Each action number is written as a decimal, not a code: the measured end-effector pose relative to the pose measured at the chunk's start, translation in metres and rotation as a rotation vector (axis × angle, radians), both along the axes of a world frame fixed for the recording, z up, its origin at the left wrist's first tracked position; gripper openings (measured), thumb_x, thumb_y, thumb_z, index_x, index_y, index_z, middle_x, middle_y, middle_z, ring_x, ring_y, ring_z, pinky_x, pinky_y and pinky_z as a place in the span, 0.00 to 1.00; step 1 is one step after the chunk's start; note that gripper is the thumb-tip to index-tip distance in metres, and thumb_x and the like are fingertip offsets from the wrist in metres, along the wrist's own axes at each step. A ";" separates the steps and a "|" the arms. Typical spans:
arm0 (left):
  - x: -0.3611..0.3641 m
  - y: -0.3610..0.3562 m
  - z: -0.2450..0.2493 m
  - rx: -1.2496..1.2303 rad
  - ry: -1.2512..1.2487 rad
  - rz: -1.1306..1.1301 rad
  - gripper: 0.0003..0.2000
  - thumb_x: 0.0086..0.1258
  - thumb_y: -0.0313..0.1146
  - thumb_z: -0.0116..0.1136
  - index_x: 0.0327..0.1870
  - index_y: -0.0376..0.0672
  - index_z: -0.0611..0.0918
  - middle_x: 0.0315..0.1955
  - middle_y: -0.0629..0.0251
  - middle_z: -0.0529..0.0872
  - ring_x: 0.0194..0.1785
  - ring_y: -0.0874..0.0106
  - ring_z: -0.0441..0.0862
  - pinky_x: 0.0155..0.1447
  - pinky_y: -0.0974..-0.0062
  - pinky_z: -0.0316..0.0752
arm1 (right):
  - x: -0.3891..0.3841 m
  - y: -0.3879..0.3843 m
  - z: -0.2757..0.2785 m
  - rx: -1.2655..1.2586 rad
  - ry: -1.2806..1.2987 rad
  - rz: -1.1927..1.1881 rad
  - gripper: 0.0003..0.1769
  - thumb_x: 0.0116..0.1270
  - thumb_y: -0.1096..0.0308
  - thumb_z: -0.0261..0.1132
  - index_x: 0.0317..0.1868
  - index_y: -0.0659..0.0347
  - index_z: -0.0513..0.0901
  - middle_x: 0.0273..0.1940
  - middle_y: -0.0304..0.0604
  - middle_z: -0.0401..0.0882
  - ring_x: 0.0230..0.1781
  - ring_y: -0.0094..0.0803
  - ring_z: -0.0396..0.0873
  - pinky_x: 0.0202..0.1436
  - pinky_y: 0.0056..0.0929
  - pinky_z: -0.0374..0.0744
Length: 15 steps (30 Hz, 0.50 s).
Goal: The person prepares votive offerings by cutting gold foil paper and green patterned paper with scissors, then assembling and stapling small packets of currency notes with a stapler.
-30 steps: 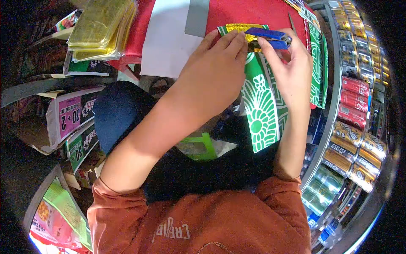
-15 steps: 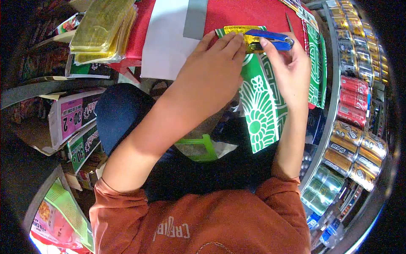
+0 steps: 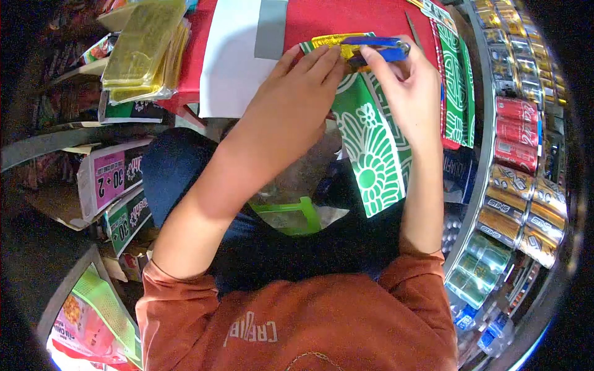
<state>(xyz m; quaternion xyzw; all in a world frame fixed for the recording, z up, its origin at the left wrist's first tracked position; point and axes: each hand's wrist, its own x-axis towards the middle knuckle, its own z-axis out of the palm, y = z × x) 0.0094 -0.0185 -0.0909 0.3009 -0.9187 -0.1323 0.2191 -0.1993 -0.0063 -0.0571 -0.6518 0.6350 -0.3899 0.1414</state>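
The green packet (image 3: 371,154), white floral print, hangs w/ its top end at the near edge of the red tabletop (image 3: 346,18) and its lower end down over the person's lap. A gold strip (image 3: 328,41) caps that top end. The left hand (image 3: 297,99) pinches the packet there, fingertips flat on the gold, thumb hidden underneath (so the pinch itself is only partly visible). The right hand (image 3: 402,93) is closed around a blue stapler (image 3: 377,46), which lies across the gold strip, touching it; can't tell if its mouth is pressed fully down. Just right of that, more green packets (image 3: 458,80) lie along the tabletop's right edge. Toward the left side of the tabletop sits a white sheet (image 3: 232,55) w/ a grey band (image 3: 271,28), and at the left edge a stack of yellow packets (image 3: 145,49). Below the table, left, are printed cartons (image 3: 111,176); a green plastic frame (image 3: 291,213) sits near the knees. Rows of drink cans (image 3: 513,130) fill the shelves on the right.
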 end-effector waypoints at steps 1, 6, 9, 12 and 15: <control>-0.001 0.000 0.000 0.004 0.016 -0.001 0.38 0.57 0.27 0.66 0.74 0.34 0.68 0.75 0.50 0.68 0.78 0.55 0.65 0.83 0.54 0.56 | -0.003 0.000 0.003 0.019 0.045 0.011 0.15 0.67 0.61 0.75 0.41 0.65 0.84 0.34 0.44 0.89 0.34 0.26 0.87 0.40 0.28 0.83; -0.003 0.000 0.005 -0.006 0.032 -0.010 0.38 0.57 0.27 0.67 0.74 0.43 0.70 0.74 0.50 0.69 0.76 0.50 0.66 0.82 0.50 0.58 | -0.023 -0.001 0.009 -0.059 -0.043 -0.107 0.15 0.68 0.62 0.75 0.46 0.65 0.85 0.38 0.42 0.90 0.37 0.24 0.86 0.44 0.26 0.82; -0.004 -0.002 -0.002 -0.049 0.054 -0.032 0.37 0.56 0.27 0.67 0.73 0.45 0.72 0.72 0.49 0.71 0.74 0.48 0.68 0.80 0.49 0.60 | -0.042 0.001 0.018 -0.037 -0.087 -0.149 0.16 0.68 0.63 0.75 0.49 0.64 0.85 0.41 0.40 0.89 0.42 0.25 0.84 0.50 0.26 0.80; -0.004 -0.007 -0.004 -0.044 0.085 -0.062 0.36 0.55 0.29 0.69 0.71 0.46 0.74 0.70 0.49 0.73 0.73 0.47 0.69 0.79 0.49 0.62 | -0.083 -0.005 -0.003 -0.068 -0.003 -0.074 0.16 0.68 0.63 0.75 0.49 0.64 0.85 0.43 0.40 0.87 0.44 0.26 0.82 0.54 0.27 0.79; -0.004 -0.008 -0.007 -0.064 0.075 -0.051 0.35 0.55 0.32 0.71 0.69 0.46 0.76 0.69 0.52 0.74 0.73 0.49 0.69 0.77 0.49 0.63 | -0.091 -0.004 -0.009 -0.012 0.001 -0.097 0.15 0.69 0.64 0.74 0.50 0.64 0.84 0.44 0.40 0.86 0.47 0.27 0.81 0.58 0.28 0.77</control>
